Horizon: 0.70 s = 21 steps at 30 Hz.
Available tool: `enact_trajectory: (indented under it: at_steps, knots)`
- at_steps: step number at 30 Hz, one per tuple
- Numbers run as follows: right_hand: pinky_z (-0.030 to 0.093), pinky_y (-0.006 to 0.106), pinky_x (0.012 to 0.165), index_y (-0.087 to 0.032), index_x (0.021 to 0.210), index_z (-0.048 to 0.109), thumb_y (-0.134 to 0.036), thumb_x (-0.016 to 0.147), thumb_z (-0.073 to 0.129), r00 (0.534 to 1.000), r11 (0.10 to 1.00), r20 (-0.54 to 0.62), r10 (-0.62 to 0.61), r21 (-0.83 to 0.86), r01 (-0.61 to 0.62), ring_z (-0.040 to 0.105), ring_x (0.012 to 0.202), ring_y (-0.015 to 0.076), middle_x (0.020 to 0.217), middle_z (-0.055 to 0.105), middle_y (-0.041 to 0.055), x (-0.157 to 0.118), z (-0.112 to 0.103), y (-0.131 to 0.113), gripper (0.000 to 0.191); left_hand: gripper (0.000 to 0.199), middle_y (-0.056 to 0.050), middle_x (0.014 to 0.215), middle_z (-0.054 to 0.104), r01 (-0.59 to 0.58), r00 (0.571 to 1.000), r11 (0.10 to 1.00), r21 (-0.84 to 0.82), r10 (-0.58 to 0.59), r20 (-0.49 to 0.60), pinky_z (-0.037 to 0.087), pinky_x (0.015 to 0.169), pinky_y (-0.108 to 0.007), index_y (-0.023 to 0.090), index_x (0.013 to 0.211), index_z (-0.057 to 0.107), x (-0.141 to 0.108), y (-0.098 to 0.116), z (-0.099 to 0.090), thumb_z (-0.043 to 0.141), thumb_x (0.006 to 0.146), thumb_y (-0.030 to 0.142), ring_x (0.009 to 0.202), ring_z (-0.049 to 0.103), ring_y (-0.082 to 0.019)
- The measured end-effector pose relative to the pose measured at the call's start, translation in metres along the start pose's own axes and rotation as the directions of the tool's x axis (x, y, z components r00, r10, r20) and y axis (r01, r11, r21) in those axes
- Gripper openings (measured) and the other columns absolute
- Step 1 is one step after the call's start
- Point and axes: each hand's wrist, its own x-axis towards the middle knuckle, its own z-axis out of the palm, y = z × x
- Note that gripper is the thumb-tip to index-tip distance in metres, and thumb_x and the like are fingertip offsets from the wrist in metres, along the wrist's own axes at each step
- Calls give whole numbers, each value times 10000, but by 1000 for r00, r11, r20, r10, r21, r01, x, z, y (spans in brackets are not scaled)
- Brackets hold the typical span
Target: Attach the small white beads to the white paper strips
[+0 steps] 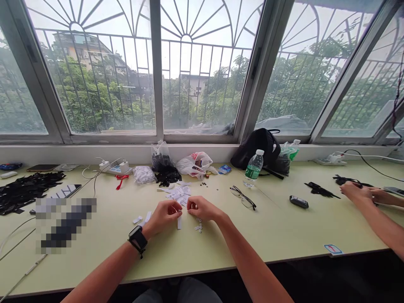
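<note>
My left hand (164, 215), with a dark watch (138, 240) on its wrist, is closed in a pinch on a narrow white strip (179, 223) that hangs down from its fingertips. Close beside it, my right hand (202, 208) is closed with thumb and fingers together; whatever it holds is too small to make out. Several small white rings (198, 227) lie on the table just below my right hand. A loose pile of white strips (176, 193) spreads behind both hands. A few more white pieces (137, 219) lie left of my left hand.
Eyeglasses (243, 198), a water bottle (253, 169) and a black bag (259, 147) stand to the right. A power strip (116, 169) and black strips (28, 189) lie left. At far right, another person's hands (360, 192) hold black material near a black case (298, 202).
</note>
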Motion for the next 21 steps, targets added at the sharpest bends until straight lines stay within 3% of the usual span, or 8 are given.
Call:
enact_trajectory:
  at_steps: [9,21]
  knots:
    - [426,222,631,-189,1001,660,-140,839,604,1000,998,26,-15,69,13,554,685,132,770,605,-25,0,3,-2,178,159,-24,746,686,-16,1000,1000,-25,16,18,464,607,-230,152,875,753,-1,2,1,704,834,297,669,591,-144]
    - [389,210,598,-188,942,682,-129,835,569,1000,1000,-7,-4,17,4,517,639,120,717,580,-35,1,6,-5,166,175,-19,721,673,-21,999,1000,5,21,27,458,595,-231,150,877,758,-2,5,0,696,831,307,656,577,-143]
